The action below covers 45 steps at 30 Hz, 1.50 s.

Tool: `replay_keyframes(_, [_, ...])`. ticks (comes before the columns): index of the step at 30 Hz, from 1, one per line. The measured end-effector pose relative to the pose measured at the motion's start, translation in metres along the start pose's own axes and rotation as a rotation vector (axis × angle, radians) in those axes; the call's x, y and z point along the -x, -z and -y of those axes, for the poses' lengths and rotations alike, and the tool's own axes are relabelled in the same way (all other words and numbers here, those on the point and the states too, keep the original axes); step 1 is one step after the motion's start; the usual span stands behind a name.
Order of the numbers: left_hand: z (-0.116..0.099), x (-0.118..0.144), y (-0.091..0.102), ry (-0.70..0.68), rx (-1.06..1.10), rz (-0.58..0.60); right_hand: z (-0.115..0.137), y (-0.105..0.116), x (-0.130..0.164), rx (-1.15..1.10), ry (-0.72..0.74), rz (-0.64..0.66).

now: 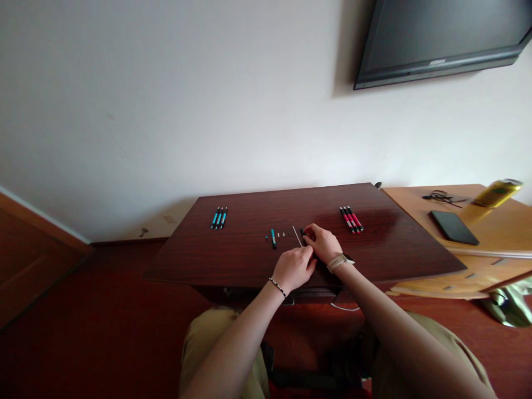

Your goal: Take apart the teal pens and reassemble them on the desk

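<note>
My right hand [324,243] is closed, its fingertips on a small black pen part [302,232] on the dark table. My left hand [294,269] rests close beside it with the fingers curled in. Whatever its fingertips hold is hidden. Just left of my right fingertips lies a thin white ink refill [297,236]. Farther left are small pale pen pieces [281,234], a teal pen barrel [273,239] with a dark end, and a tiny teal piece [266,238].
Teal pens [219,218] lie side by side at the table's left, red pens [351,219] at its right. On the wooden cabinet at right are a dark phone-like slab [454,227], a black cable [443,197] and a yellow can [497,193]. A television [440,41] hangs above.
</note>
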State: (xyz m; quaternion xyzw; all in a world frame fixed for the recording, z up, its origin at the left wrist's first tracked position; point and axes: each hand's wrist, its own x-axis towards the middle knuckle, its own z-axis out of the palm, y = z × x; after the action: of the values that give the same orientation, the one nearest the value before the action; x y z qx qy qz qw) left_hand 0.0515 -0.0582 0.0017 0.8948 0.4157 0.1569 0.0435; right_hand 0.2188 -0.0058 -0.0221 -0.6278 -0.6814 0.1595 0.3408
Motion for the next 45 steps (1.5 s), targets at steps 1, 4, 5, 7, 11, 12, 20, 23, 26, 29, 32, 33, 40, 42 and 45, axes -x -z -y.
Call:
replay_keyframes(1, [0.000,0.000,0.001,0.001,0.000,0.005,0.001,-0.001,0.000,0.006,-0.004,-0.001])
replay_keyframes(4, [0.000,0.000,0.003,0.013,0.002,0.014,0.003,-0.003,-0.002,0.027,-0.021,0.003])
replay_keyframes(5, [-0.001,0.000,0.003,0.016,0.003,0.015,0.004,-0.003,-0.002,0.033,-0.029,0.007])
replay_keyframes(7, [-0.001,0.000,0.003,0.019,0.004,0.014,0.004,-0.004,-0.003,0.041,-0.047,0.018])
replay_keyframes(11, [-0.001,0.000,0.003,0.021,-0.001,0.013,0.005,-0.004,-0.004,0.061,-0.065,0.030])
replay_keyframes(12, [-0.001,0.000,0.002,0.020,-0.003,0.010,0.005,-0.004,-0.004,0.066,-0.068,0.031])
replay_keyframes(20, [0.000,0.001,0.002,0.021,0.029,-0.031,0.004,0.000,0.000,0.048,-0.051,0.023])
replay_keyframes(23, [0.001,0.003,0.004,0.054,0.054,-0.051,0.003,0.002,0.004,0.028,-0.009,-0.023])
replay_keyframes(26, [0.004,0.006,0.006,0.113,0.055,-0.059,0.005,0.008,0.012,-0.033,0.073,-0.071])
replay_keyframes(29, [0.008,0.011,0.009,0.178,0.030,-0.061,0.013,0.017,0.023,-0.105,0.201,-0.021])
replay_keyframes(32, [0.012,0.015,0.011,0.241,0.001,-0.050,0.021,0.026,0.035,-0.134,0.292,0.100])
replay_keyframes(33, [0.013,0.016,0.011,0.255,-0.005,-0.046,0.023,0.028,0.039,-0.133,0.307,0.145])
replay_keyframes(40, [0.014,0.016,0.008,0.237,-0.007,-0.009,0.021,0.028,0.049,-0.120,0.387,0.236])
replay_keyframes(42, [0.015,0.015,0.006,0.232,-0.017,-0.003,0.020,0.026,0.048,-0.125,0.390,0.228])
replay_keyframes(45, [0.016,0.015,0.005,0.218,-0.014,-0.018,0.020,0.024,0.047,-0.127,0.381,0.211])
